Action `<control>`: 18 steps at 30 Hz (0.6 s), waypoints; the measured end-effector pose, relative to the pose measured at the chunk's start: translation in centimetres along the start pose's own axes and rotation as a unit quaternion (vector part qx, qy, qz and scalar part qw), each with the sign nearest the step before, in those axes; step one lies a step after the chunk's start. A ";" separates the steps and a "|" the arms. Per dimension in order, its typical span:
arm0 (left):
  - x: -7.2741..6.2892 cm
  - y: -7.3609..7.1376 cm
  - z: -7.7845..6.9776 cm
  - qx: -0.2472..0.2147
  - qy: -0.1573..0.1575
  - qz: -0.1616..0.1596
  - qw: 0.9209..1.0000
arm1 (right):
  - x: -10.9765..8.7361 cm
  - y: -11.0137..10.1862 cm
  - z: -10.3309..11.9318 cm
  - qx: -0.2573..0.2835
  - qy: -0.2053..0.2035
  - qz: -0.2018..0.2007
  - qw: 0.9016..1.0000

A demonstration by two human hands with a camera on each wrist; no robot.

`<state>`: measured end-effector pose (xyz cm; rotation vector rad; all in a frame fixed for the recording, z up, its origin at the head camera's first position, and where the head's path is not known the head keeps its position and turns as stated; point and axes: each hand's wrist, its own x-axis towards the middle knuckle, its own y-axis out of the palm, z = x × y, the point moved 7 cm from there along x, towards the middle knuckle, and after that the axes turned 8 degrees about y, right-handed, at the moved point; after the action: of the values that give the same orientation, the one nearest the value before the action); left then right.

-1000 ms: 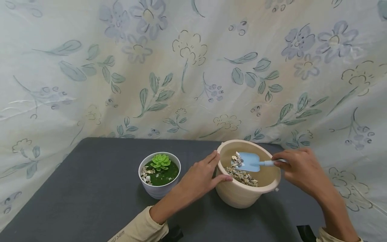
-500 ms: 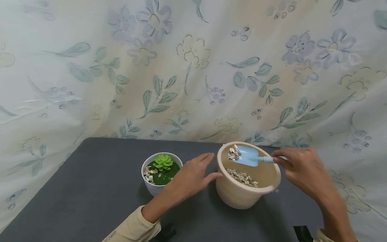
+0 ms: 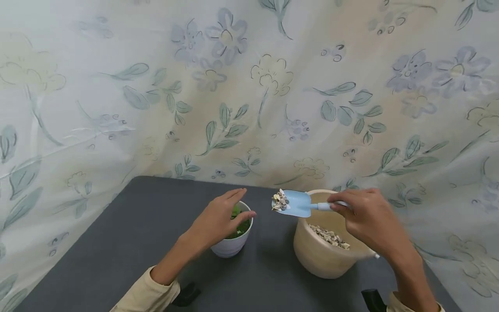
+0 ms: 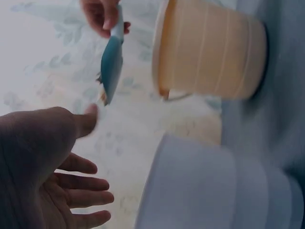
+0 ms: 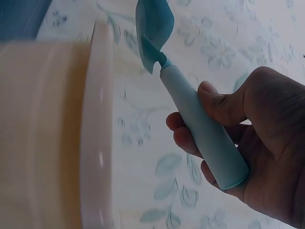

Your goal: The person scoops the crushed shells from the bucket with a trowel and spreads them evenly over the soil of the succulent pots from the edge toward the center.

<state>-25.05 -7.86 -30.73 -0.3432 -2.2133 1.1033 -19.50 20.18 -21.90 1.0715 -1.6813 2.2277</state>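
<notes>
My right hand grips the pale handle of a small blue hand shovel, its fingers and thumb round it in the right wrist view. A heap of small pebbles sits on the blade's tip, which hangs past the left rim of a beige bucket. More pebbles lie inside the bucket. My left hand hovers over a small white pot, fingers extended and holding nothing. It hides much of the green succulent in that pot. In the left wrist view the white pot stands beside the hand.
Both containers stand on a dark grey table, the white pot left of the bucket. A floral curtain hangs behind the table and along its sides.
The shovel with its pebbles has risen out of the bucket and moved left past the rim. My left hand has left the bucket's rim and moved left over the white pot.
</notes>
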 end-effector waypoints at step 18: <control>-4.5 -1.5 7.0 -0.064 -0.074 0.071 0.993 | 4.8 7.7 7.2 0.046 -0.015 0.082 0.995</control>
<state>-26.03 -15.38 -34.60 -0.4942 -2.4299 1.0934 -23.73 9.64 -24.14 1.0256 -1.7527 2.4228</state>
